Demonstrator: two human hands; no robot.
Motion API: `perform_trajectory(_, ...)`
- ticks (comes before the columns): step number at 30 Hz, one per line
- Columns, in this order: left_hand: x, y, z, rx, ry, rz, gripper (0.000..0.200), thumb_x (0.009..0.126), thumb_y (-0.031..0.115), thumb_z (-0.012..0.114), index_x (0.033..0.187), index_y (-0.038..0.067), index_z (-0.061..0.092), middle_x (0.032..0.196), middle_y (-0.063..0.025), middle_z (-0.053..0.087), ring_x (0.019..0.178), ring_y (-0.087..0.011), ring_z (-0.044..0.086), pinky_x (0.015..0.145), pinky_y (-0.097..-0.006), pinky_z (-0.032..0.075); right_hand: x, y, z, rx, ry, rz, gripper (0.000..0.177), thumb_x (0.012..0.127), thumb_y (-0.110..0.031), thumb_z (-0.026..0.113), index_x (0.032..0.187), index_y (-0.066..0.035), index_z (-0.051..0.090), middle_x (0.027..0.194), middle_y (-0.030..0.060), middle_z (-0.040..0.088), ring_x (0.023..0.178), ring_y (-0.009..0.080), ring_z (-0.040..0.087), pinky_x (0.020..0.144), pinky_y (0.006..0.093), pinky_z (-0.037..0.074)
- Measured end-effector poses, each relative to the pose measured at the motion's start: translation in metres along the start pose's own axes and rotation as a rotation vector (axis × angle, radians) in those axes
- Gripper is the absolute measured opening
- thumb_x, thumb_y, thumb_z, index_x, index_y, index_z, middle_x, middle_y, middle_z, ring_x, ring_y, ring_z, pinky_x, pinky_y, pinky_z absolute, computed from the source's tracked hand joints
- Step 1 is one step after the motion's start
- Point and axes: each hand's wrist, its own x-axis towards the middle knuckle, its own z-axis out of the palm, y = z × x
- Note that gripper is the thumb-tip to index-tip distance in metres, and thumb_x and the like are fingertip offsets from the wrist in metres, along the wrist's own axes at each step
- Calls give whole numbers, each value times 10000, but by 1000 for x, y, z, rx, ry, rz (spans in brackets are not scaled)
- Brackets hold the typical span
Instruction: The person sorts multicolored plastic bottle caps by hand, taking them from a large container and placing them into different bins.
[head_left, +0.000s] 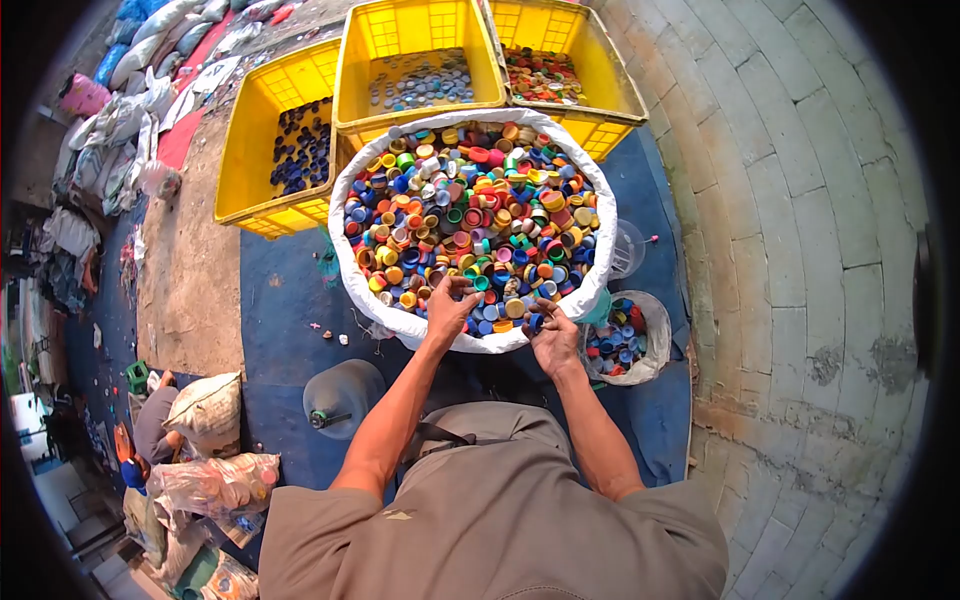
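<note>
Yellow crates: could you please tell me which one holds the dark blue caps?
The leftmost crate; the middle crate holds pale caps, the right crate mixed reddish caps.

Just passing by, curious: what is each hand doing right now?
Left hand: fingers curled into the bottle caps; grip unclear.
Right hand: cupped, holding a few caps.

Glossy plastic caps [470, 220] in a matt woven sack [405, 325]; smooth plastic crates [250, 150].

Left hand [449, 308] touches mixed bottle caps [470, 215] in a white sack [346, 272]; right hand [553, 336] holds a few.
</note>
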Motion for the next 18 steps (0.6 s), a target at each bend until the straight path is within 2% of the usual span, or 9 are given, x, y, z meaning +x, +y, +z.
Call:
perform_trajectory(4, 26, 21, 28, 340, -71, 375, 405, 722, 106, 736, 1092, 18, 597, 935, -114, 696, 881, -254, 673, 786, -347, 513, -24, -10, -21, 99, 68, 22, 337, 777, -102, 494, 1108, -58, 545, 934, 69, 581, 842, 198, 571, 768, 373, 495)
perform_trajectory(7, 46, 27, 49, 482, -173, 422, 511, 740, 105, 714, 1225, 67, 559, 1043, -120, 687, 939, -274, 667, 816, -345, 514, -36, -11, -28, 105, 79, 5, 308, 801, -136, 509, 1099, -67, 550, 912, 51, 575, 820, 181, 572, 751, 371, 494)
perform_trajectory(8, 51, 28, 54, 485, -229, 441, 547, 776, 94, 677, 1292, 117, 500, 1073, -108, 679, 972, -321, 646, 817, -397, 513, -39, -11, -27, 86, 101, -7, 299, 818, -149, 517, 1106, -76, 544, 896, 39, 568, 792, 166, 566, 728, 362, 490)
perform_trajectory(9, 55, 30, 58, 560, -224, 506, 547, 786, 107, 673, 1304, 126, 495, 1073, -92, 681, 950, -320, 650, 788, -409, 518, -40, -10, -28, 81, 103, -9, 301, 820, -152, 522, 1111, -78, 540, 894, 37, 567, 788, 165, 562, 722, 359, 487)
perform_trajectory(11, 62, 33, 64, 718, -270, 510, 565, 789, 121, 678, 1319, 142, 485, 1077, -72, 682, 930, -321, 651, 757, -419, 517, -43, -8, -30, 69, 104, -6, 305, 825, -159, 532, 1119, -80, 532, 891, 35, 565, 780, 162, 555, 710, 352, 483)
perform_trajectory(12, 64, 34, 66, 756, -268, 574, 561, 795, 103, 641, 1329, 154, 476, 1001, -105, 693, 852, -329, 660, 693, -439, 514, -45, -8, -29, 67, 101, -8, 309, 833, -166, 540, 1130, -81, 522, 885, 30, 560, 768, 155, 544, 698, 343, 477)
perform_trajectory(15, 77, 24, 72, 882, -312, 548, 549, 796, 73, 591, 1326, 156, 478, 902, -156, 687, 775, -336, 662, 645, -452, 507, -46, -7, -28, 23, 90, -8, 301, 840, -165, 535, 1127, -77, 526, 879, 27, 555, 772, 147, 541, 700, 339, 477)
perform_trajectory(16, 79, 20, 73, 855, -299, 606, 546, 789, 54, 555, 1321, 151, 479, 828, -188, 671, 716, -349, 653, 609, -464, 499, -46, -8, -27, 15, 90, -2, 295, 846, -157, 527, 1129, -75, 529, 872, 25, 552, 767, 141, 540, 697, 336, 477)
perform_trajectory(18, 85, 14, 74, 898, -299, 587, 508, 795, 65, 567, 1293, 146, 509, 839, -162, 682, 709, -351, 651, 622, -455, 504, -44, -9, -26, 5, 90, 4, 287, 852, -160, 527, 1127, -77, 535, 864, 23, 551, 756, 137, 541, 689, 331, 479)
